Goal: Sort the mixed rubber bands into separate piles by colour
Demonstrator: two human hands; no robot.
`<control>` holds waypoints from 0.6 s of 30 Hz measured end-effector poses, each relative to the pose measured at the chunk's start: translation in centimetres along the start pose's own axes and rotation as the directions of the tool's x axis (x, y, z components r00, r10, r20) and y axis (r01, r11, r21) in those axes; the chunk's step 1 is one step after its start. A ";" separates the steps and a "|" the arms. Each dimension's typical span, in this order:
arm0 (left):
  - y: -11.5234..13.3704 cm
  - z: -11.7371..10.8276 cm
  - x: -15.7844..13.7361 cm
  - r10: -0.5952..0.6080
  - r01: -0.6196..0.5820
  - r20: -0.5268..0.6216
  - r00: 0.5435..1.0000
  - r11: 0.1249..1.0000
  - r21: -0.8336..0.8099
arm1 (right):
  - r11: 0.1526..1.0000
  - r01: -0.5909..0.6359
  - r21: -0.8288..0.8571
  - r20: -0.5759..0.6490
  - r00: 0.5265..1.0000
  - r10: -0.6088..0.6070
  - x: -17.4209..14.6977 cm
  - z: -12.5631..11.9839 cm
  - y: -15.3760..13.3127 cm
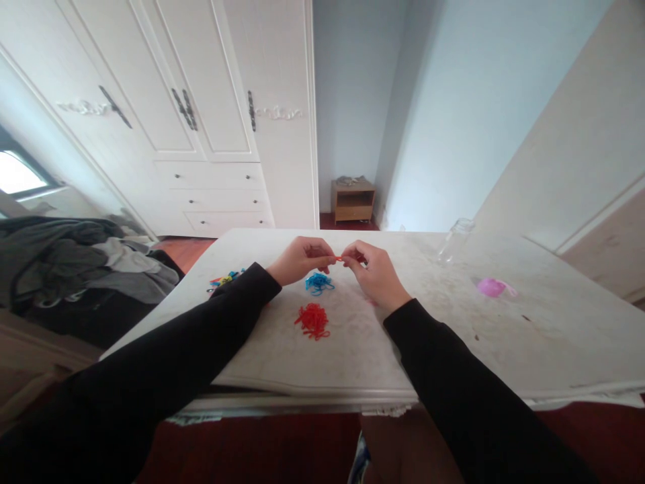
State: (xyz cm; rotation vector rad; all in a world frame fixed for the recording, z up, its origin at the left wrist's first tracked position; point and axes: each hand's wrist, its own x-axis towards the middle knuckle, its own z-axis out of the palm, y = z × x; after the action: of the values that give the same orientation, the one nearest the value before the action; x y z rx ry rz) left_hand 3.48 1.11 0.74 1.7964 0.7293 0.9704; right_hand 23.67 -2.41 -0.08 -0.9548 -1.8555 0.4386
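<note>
Above the table's middle, my left hand point(307, 259) and my right hand point(369, 267) meet almost fingertip to fingertip. Both pinch a small red-orange band-like piece point(339, 258) stretched between them; its exact kind is too small to tell. Just below my left hand lies a little heap of blue loops point(319, 283). Nearer to me is a larger heap of thin red loops point(313, 320), which look like rubber bands. Beside my left forearm, partly hidden by the sleeve, sits a mixed-colour heap point(226, 278) of small pieces.
A clear glass bottle point(456, 240) stands at the back right of the white table point(353, 363). A pink item point(491, 288) lies in front of it. Dark and grey clothes point(101, 262) are piled left of the table. Behind are a white wardrobe point(211, 144) and a small wooden cabinet point(353, 213).
</note>
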 end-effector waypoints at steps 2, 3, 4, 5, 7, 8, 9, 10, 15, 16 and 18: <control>0.0 0.0 0.0 -0.002 0.002 0.008 1.000 1.000 -0.006 | 1.000 -0.002 -0.003 -0.001 1.000 0.002 0.0 0.0 0.0; -0.1 -0.1 0.0 -0.007 0.007 0.019 1.000 1.000 -0.007 | 1.000 -0.003 -0.009 -0.004 1.000 0.003 0.0 0.0 0.0; -0.2 0.0 0.0 -0.013 0.013 0.032 0.999 1.000 -0.007 | 1.000 -0.004 -0.017 -0.009 1.000 0.004 0.0 0.1 0.0; -0.3 0.0 0.0 -0.019 0.019 0.048 0.999 1.000 -0.007 | 1.000 -0.003 -0.025 -0.013 1.000 0.002 0.0 0.1 0.0; -0.5 0.1 0.1 -0.021 0.021 0.077 0.997 1.000 -0.009 | 0.999 0.004 -0.039 -0.020 1.000 -0.004 0.0 0.1 0.1; -0.6 0.1 0.1 -0.017 0.018 0.085 0.996 1.000 -0.011 | 0.999 0.007 -0.043 -0.024 1.000 -0.009 0.1 0.1 0.1; -0.7 0.2 0.1 -0.014 0.015 0.090 0.996 1.000 -0.015 | 0.999 0.011 -0.046 -0.028 1.000 -0.012 0.1 0.1 0.1; -0.7 0.3 0.1 -0.013 0.014 0.093 0.996 1.000 -0.018 | 0.999 0.013 -0.049 -0.030 0.999 -0.014 0.1 0.1 0.2; -0.6 0.4 0.0 -0.023 0.021 0.085 0.996 1.000 0.022 | 0.998 0.022 -0.062 -0.031 0.999 -0.024 0.1 0.0 0.1; -0.6 0.4 0.0 -0.024 0.022 0.084 0.996 0.999 0.033 | 0.998 0.025 -0.062 -0.035 0.999 -0.027 0.1 0.0 0.1; -0.6 0.4 -0.1 -0.023 0.020 0.082 0.996 0.999 0.042 | 0.998 0.031 -0.061 -0.040 0.999 -0.033 0.1 0.0 0.1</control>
State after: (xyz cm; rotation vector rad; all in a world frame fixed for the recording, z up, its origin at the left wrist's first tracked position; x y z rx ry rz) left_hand 3.78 1.08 0.07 1.8492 0.7196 0.8672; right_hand 23.68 -2.31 -0.11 -0.9663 -1.8538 0.3426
